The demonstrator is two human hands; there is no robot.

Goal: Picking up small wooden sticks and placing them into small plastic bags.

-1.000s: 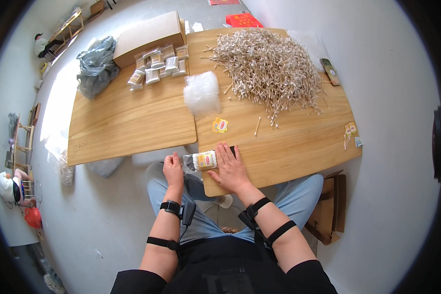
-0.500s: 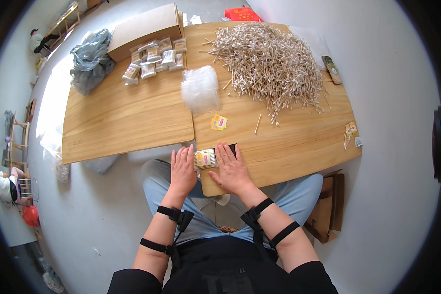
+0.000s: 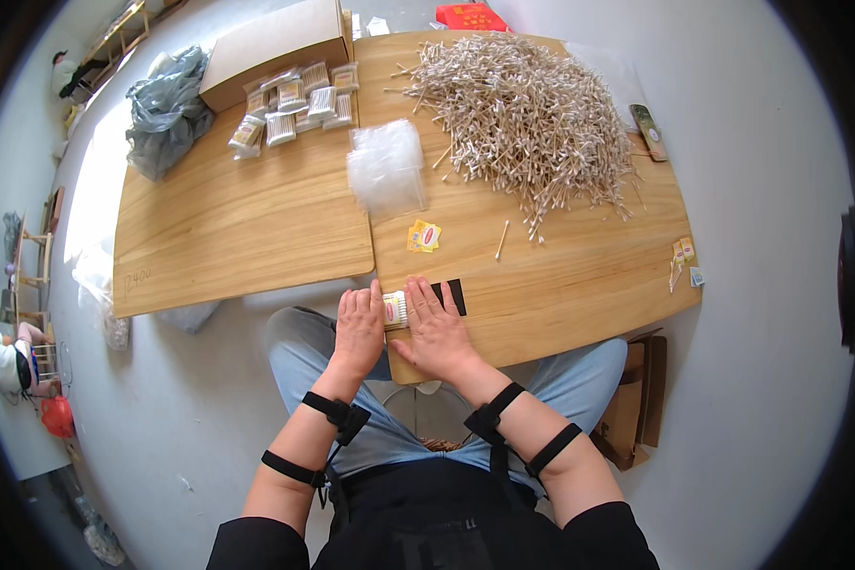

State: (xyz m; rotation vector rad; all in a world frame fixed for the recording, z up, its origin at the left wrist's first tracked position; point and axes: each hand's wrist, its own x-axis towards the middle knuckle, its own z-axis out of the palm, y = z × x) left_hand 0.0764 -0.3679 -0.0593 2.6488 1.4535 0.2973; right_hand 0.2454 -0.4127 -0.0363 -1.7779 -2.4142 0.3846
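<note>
A small clear pack of cotton swabs with a yellow label [image 3: 394,310] lies at the table's near edge, between my two hands. My left hand [image 3: 359,331] stands against the pack's left end, fingers straight and close together. Flat over the pack's right part rests my right hand [image 3: 435,328], its fingers stretched out, hiding much of it. A flat black piece [image 3: 456,298] shows just past my right fingers. Farther in lie a few yellow label cards [image 3: 425,236] and a single cotton swab [image 3: 502,240].
A large heap of loose cotton swabs [image 3: 532,123] covers the far right. Clear plastic bags [image 3: 387,166] are stacked mid-table. Filled swab packs [image 3: 290,95] lie by a cardboard box [image 3: 271,47] and a grey plastic bag [image 3: 166,114]. A phone [image 3: 648,131] sits at the right edge.
My right hand has slid slightly left over the swab pack, so less of the pack and more of the black piece shows. My left hand stays at the pack's end.
</note>
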